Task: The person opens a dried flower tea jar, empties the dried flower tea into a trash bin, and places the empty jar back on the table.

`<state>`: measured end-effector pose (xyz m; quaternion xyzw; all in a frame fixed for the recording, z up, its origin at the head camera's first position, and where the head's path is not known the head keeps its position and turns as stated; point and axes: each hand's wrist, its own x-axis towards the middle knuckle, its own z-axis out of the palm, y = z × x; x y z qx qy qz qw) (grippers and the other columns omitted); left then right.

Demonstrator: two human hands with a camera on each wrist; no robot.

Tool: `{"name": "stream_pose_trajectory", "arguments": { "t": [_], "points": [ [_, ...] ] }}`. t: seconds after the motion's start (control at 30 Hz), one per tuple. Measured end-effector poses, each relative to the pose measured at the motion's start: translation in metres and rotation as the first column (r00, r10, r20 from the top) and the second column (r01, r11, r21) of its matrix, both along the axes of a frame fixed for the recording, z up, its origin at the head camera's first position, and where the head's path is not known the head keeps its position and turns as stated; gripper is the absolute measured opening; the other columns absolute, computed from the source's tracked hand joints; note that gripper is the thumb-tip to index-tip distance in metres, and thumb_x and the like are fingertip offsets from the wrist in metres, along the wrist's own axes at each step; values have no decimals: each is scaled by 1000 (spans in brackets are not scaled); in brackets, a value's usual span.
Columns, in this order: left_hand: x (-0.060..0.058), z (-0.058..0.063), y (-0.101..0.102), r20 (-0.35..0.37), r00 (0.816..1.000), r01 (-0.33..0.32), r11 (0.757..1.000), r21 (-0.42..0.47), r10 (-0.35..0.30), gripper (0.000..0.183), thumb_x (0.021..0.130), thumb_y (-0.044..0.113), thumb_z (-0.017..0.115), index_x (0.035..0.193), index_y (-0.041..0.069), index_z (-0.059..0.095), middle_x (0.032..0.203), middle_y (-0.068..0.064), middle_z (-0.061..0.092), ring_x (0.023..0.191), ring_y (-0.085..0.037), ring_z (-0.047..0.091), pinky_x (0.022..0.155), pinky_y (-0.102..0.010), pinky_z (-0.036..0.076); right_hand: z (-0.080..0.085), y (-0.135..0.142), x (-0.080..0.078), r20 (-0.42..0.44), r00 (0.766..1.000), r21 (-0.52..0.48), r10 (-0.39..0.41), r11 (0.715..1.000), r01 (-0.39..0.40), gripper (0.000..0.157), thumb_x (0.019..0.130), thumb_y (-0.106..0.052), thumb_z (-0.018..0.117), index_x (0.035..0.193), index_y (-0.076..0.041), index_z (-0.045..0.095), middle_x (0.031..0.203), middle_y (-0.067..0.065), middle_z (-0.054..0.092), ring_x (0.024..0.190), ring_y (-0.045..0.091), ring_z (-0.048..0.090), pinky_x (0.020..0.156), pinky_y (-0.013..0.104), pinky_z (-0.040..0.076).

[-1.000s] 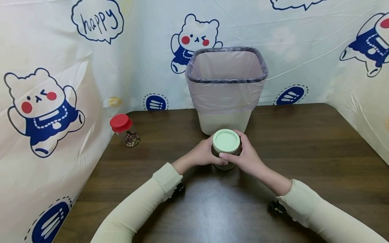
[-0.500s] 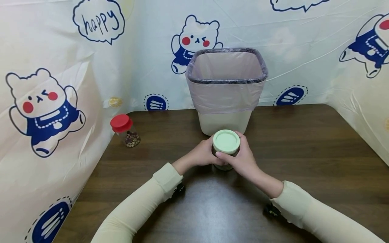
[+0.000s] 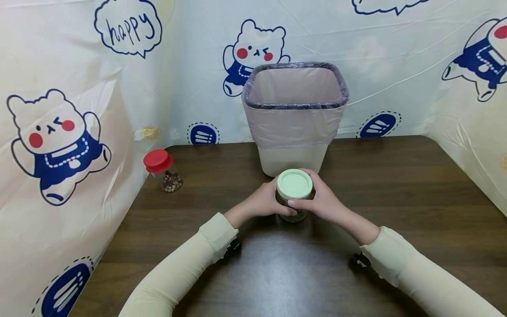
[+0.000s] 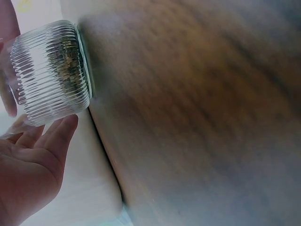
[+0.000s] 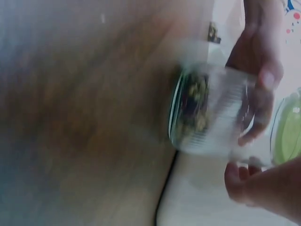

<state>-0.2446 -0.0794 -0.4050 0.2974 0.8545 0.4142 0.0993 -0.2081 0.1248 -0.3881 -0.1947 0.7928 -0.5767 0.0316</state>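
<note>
Green and round, a lid (image 3: 295,184) sits on a clear glass jar (image 4: 44,77). The jar stands on the brown table (image 3: 416,189), in front of the bin (image 3: 293,159). The left hand (image 3: 263,200) curls around one side of it, and the right hand (image 3: 325,200) curls around the other. Small bits (image 4: 66,63) lie in its bottom. Far to the left stands a red-topped jar (image 3: 161,167).

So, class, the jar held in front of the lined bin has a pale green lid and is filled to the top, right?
Not quite: the jar is only partly filled; the left wrist view shows contents in its lower part alone. It is held in front of the lined bin and has a pale green lid.
</note>
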Motion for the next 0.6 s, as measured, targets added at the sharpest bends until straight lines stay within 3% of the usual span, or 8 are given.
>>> {"name": "stream_pose_trajectory", "arguments": {
  "t": [0.27, 0.43, 0.6],
  "points": [
    [1, 1, 1, 16, 1000, -7, 1000, -7, 8, 88, 68, 30, 88, 140, 16, 40, 124, 3, 57, 109, -9, 55, 91, -30, 45, 1, 12, -15, 51, 982, -91, 183, 980, -178, 79, 77, -5, 79, 143, -4, 35, 136, 15, 46, 121, 27, 44, 101, 40, 35],
    [-1, 0, 1, 6, 1000, -10, 1000, -10, 10, 89, 68, 30, 89, 140, 15, 40, 124, 2, 57, 110, -10, 55, 92, -30, 45, 2, 14, -18, 73, 971, -130, 227, 968, -216, 81, 76, -3, 78, 143, -4, 34, 137, 16, 45, 122, 28, 44, 99, 34, 38],
    [-1, -1, 1, 6, 1000, -14, 1000, -14, 14, 89, 67, 30, 89, 140, 16, 39, 124, 2, 57, 110, -10, 55, 92, -31, 45, 1, 14, -17, 51, 974, -113, 220, 971, -213, 81, 77, -7, 79, 144, -5, 34, 137, 15, 46, 122, 27, 43, 102, 38, 33]
  ]
}}
